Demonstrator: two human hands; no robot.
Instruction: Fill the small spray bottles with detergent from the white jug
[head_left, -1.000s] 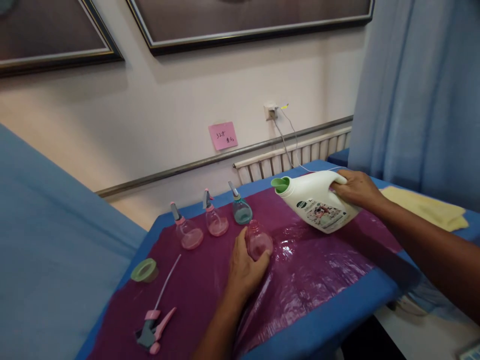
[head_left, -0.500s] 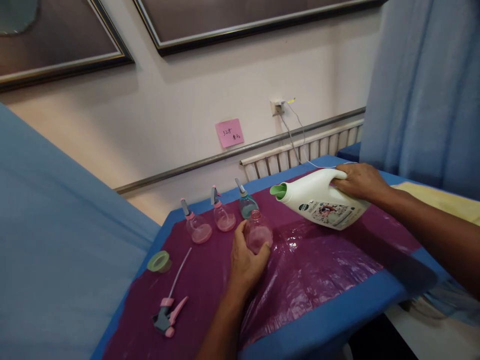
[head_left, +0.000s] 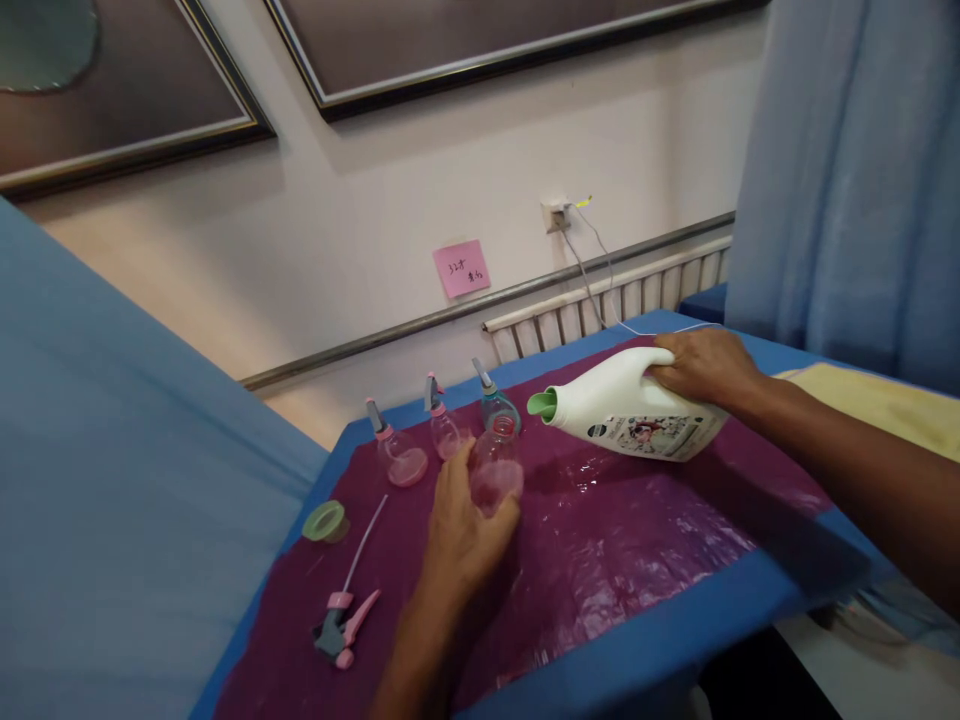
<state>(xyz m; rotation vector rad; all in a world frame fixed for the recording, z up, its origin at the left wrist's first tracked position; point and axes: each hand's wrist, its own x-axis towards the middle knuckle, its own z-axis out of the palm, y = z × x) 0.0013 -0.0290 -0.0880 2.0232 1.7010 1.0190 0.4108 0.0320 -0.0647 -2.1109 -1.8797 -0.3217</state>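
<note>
My left hand (head_left: 469,520) is wrapped round a pink see-through spray bottle (head_left: 496,478) with its top off and some liquid inside. By its handle, my right hand (head_left: 701,368) grips a white detergent jug (head_left: 626,410), tilted with its green spout (head_left: 543,404) pointing left, a little apart from the bottle's mouth. A grey and pink spray head (head_left: 339,632) with a thin tube lies to the left of my left hand. Behind it rests a green cap (head_left: 325,522). Two pink spray bottles (head_left: 405,462) and a teal spray bottle (head_left: 499,405) stand at the back with their heads on.
Shiny purple plastic sheeting (head_left: 600,560) covers much of the blue table (head_left: 592,670). A yellow cloth (head_left: 885,405) lies at the right. Blue curtains (head_left: 847,200) hang on both sides. A white cable (head_left: 626,327) runs from a wall socket (head_left: 556,217) down to the table's back.
My left hand has moved left with the pink bottle, now partly in front of the bottles behind. The jug in my right hand has shifted slightly left.
</note>
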